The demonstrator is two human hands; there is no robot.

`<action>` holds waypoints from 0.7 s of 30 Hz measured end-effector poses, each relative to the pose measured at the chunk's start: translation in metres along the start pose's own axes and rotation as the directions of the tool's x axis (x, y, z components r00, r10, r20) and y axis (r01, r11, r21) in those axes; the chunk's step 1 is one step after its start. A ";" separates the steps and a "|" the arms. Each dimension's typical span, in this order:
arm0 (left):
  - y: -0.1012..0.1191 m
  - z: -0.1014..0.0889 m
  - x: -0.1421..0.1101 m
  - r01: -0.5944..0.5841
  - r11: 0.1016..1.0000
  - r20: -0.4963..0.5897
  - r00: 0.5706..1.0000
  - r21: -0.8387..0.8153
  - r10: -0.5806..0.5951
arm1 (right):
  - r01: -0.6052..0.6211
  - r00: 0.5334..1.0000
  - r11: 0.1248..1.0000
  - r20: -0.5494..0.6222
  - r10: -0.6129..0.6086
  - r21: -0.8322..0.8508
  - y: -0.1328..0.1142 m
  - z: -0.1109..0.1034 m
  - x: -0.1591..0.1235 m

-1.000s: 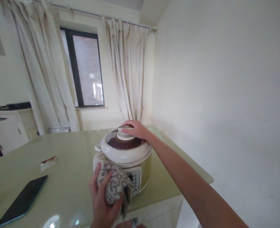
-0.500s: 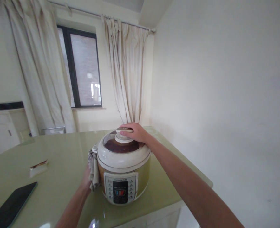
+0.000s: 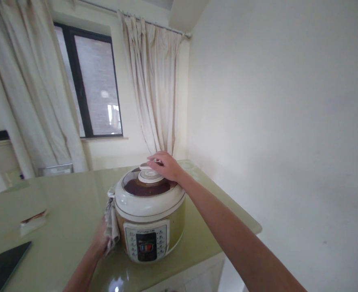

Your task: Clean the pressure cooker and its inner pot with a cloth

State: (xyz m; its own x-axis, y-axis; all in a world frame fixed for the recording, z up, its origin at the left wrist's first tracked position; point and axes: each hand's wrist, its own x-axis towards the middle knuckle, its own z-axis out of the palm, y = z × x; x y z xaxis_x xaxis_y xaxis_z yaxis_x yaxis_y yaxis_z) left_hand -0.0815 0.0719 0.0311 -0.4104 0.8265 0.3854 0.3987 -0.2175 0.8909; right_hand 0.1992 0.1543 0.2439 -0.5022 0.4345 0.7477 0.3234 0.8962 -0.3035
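Note:
A white and olive-gold electric pressure cooker [image 3: 121,231] stands near the front of the table, its control panel [image 3: 146,244] facing me. On top, my right hand [image 3: 166,165] curls over the lid handle [image 3: 148,172], thumb on the near side and fingers behind. Parts of the grip are hidden by the hand itself. A crumpled grey cloth [image 3: 112,227] lies against the cooker's left side. My left hand [image 3: 101,237] holds that cloth pressed there; its fingers are mostly covered by it.
A dark flat tablet-like object [image 3: 5,263] lies on the glossy green table [image 3: 66,211] at the left. Behind it is a small white and brown item [image 3: 33,223]. A plain wall [image 3: 273,142] rises on the right. Curtains [image 3: 151,81] and a window [image 3: 98,85] stand beyond.
The whole scene has slid left in view as the camera turned right. My right hand sits slightly higher on the lid handle. My left hand stays with the cloth at the cooker's side.

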 end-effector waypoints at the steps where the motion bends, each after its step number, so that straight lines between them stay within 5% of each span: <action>1: 0.000 -0.009 -0.015 0.016 0.997 -0.014 1.000 0.071 -0.015 | 0.005 0.999 1.000 -0.034 -0.005 -0.009 -0.001 0.000 -0.001; 4: 0.020 -0.032 -0.061 0.051 0.962 -0.009 0.999 0.269 -0.050 | 0.019 0.998 1.000 -0.053 -0.020 -0.025 -0.001 -0.001 -0.002; 6: 0.049 -0.041 -0.088 -0.032 0.957 0.085 0.996 0.290 0.008 | 0.024 0.999 0.999 -0.030 -0.025 -0.029 -0.002 -0.002 -0.002; 10: 0.106 -0.031 -0.119 -0.365 0.882 0.042 0.928 0.299 0.370 | 0.042 0.978 0.999 -0.205 -0.039 0.011 -0.018 -0.007 -0.010; 12: 0.118 -0.007 -0.127 -0.521 0.749 -0.006 0.820 0.409 0.573 | 0.060 0.939 0.997 -0.343 -0.040 0.047 -0.037 -0.011 -0.023; 17: 0.100 0.069 -0.144 -0.709 0.335 0.191 0.551 0.621 0.812 | -0.029 0.893 0.993 -0.444 0.076 0.112 -0.096 -0.017 -0.090; 21: 0.074 0.080 -0.145 -0.856 -0.076 0.445 0.189 0.512 0.875 | -0.224 0.798 0.959 -0.533 0.282 0.172 -0.114 -0.006 -0.165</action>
State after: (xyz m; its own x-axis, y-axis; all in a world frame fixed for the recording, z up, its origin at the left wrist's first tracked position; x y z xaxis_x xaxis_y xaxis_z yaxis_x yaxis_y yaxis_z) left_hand 0.0728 -0.0227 0.0218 0.6366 0.1965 0.7457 0.7408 -0.4246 -0.5205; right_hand 0.2498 -0.0204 0.1591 0.1182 0.5515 0.8258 0.2850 0.7778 -0.5602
